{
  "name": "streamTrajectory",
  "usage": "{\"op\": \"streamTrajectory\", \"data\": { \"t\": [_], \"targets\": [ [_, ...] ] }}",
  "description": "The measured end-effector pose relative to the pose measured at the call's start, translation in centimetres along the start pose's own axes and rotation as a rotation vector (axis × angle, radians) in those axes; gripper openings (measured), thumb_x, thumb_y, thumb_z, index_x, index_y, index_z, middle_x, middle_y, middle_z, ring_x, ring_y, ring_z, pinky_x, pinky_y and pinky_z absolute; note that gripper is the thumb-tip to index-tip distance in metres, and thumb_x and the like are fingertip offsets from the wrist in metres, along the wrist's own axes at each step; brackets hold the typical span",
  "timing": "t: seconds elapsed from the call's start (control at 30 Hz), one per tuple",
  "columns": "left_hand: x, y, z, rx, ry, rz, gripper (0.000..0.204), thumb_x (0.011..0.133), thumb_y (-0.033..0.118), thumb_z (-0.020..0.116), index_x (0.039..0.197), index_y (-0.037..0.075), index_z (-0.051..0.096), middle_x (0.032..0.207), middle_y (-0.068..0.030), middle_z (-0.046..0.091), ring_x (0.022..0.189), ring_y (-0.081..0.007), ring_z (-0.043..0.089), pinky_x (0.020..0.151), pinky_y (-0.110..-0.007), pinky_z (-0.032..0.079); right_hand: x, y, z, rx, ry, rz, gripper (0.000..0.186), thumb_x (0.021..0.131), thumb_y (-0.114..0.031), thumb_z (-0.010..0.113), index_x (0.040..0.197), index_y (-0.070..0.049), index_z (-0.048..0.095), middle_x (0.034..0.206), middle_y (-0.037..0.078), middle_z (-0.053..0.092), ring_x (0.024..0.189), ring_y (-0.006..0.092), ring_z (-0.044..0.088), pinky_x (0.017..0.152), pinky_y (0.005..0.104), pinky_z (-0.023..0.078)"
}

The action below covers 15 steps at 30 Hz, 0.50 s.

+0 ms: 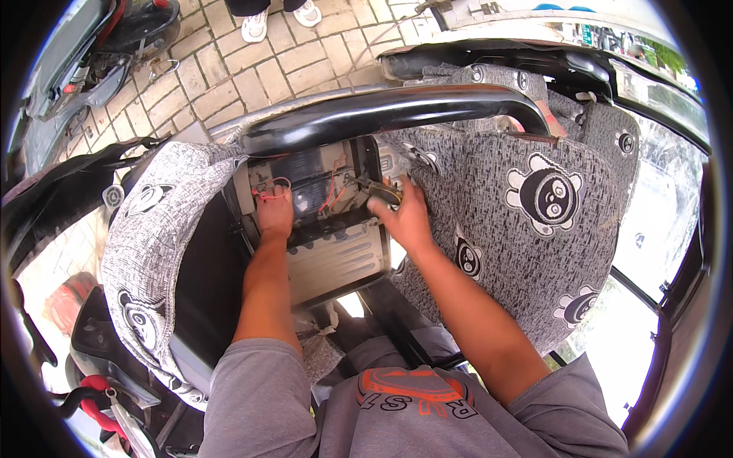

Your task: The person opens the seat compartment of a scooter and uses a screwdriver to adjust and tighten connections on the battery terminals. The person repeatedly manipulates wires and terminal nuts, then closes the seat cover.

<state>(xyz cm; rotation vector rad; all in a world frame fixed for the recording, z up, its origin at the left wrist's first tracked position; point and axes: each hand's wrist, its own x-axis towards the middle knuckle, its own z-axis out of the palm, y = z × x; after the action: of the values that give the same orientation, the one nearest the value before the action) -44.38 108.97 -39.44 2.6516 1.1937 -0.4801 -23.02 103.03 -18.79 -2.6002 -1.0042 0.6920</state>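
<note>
Under a lifted seat is an open compartment (pixel 336 267) holding dark, plastic-wrapped blocks (pixel 308 191) that look like batteries. My left hand (pixel 275 212) is at its left side, fingers closed at a looped red wire (pixel 284 182). From the right, my right hand (pixel 407 216) grips a screwdriver (pixel 385 193) by its yellow and dark handle; the shaft points left into the compartment. Close to the shaft, thin orange-red wires (pixel 334 187) run over the blocks. What the screwdriver's tip touches is too small to tell.
A black curved bar (pixel 389 111) crosses beyond the compartment. Patterned grey seat covers with bear faces lie at left (pixel 145 267) and right (pixel 546 229). Past the bar are brick paving (pixel 252 76) and another person's shoes (pixel 254 27). A parked scooter (pixel 114 53) stands far left.
</note>
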Motion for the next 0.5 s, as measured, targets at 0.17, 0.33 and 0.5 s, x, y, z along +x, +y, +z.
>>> {"op": "streamTrajectory", "data": {
  "t": [0.17,0.33,0.5],
  "targets": [
    [-0.1,0.0,0.4,-0.021,-0.023,-0.006,0.015,0.085,0.017,0.046,0.095,0.015,0.058,0.093,-0.0028,0.055,0.091,-0.0214,0.054,0.08,-0.041,0.042,1.1,-1.3,-0.6,-0.03,-0.298,0.204,0.04,0.085,-0.027,0.058,0.113,0.001,0.055,0.102,0.031,0.059,0.094,0.0441,0.058,0.081,0.0445,0.047],
    [-0.1,0.0,0.5,-0.006,0.001,-0.005,0.015,0.086,0.018,0.045,0.094,0.016,0.058,0.093,-0.0027,0.055,0.091,-0.0213,0.054,0.079,-0.041,0.042,0.0,1.2,0.4,-0.088,-0.076,-0.227,0.034,0.086,-0.026,0.057,0.107,0.001,0.057,0.097,0.029,0.059,0.091,0.0414,0.059,0.079,0.0443,0.047],
    [-0.1,0.2,-0.3,-0.035,-0.033,-0.022,0.015,0.087,0.018,0.045,0.095,0.016,0.058,0.094,-0.0026,0.055,0.092,-0.021,0.054,0.079,-0.041,0.042,2.7,-1.3,-1.2,0.34,-0.373,0.921,0.026,0.082,-0.023,0.062,0.095,0.0,0.062,0.093,0.025,0.06,0.087,0.0393,0.059,0.079,0.0443,0.048]
  ]
}}
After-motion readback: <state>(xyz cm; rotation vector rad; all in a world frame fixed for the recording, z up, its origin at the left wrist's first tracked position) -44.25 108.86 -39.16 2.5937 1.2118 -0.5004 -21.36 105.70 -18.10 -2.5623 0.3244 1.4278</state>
